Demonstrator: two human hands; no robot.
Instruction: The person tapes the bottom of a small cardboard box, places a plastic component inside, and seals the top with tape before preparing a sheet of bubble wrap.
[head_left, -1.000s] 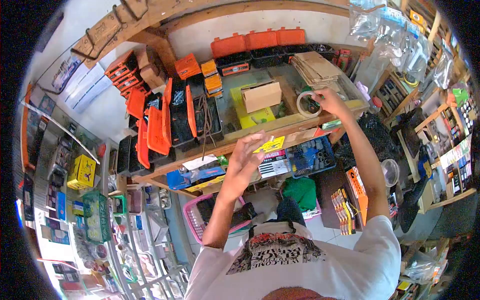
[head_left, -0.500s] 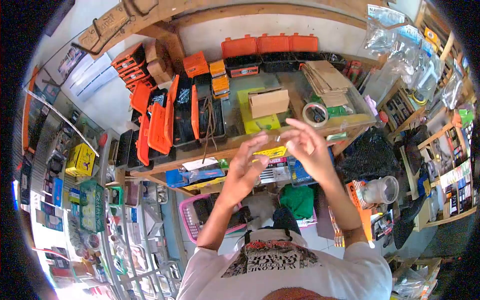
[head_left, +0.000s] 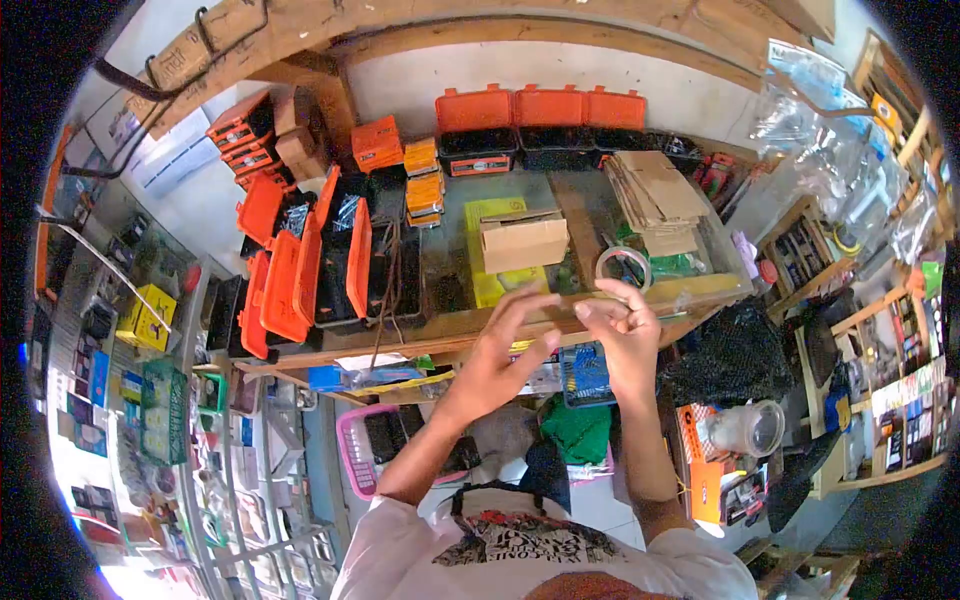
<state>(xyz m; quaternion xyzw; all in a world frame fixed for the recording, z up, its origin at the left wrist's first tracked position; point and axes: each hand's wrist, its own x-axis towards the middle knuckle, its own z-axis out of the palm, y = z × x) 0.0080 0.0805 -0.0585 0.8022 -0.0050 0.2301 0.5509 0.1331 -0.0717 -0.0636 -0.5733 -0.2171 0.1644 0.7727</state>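
My left hand (head_left: 500, 352) is raised in front of the wooden-edged glass-topped table (head_left: 440, 335), its fingers stretched forward and its thumb apart. Nothing shows in it. Beside it, my right hand (head_left: 628, 338) is lifted with the fingers loosely bent and a gap between thumb and forefinger; I see no object in it. The hands do not touch each other. Beyond them a small folded cardboard box (head_left: 523, 242) stands on a yellow sheet (head_left: 482, 287). A tape roll (head_left: 623, 268) lies just past my right hand.
Cardboard pieces (head_left: 655, 195) are stacked at the right. Open orange-lidded cases (head_left: 290, 285) crowd the table's left, more (head_left: 530, 105) line the back, near small orange boxes (head_left: 424, 185). Below are a pink basket (head_left: 358, 455) and green bag (head_left: 578, 430). Plastic packets (head_left: 830, 130) hang right.
My right hand has turned more upright, its forefinger less stretched toward the left. Both hands sit lower in view. The camera view has shifted; the box and tape look unmoved on the table.
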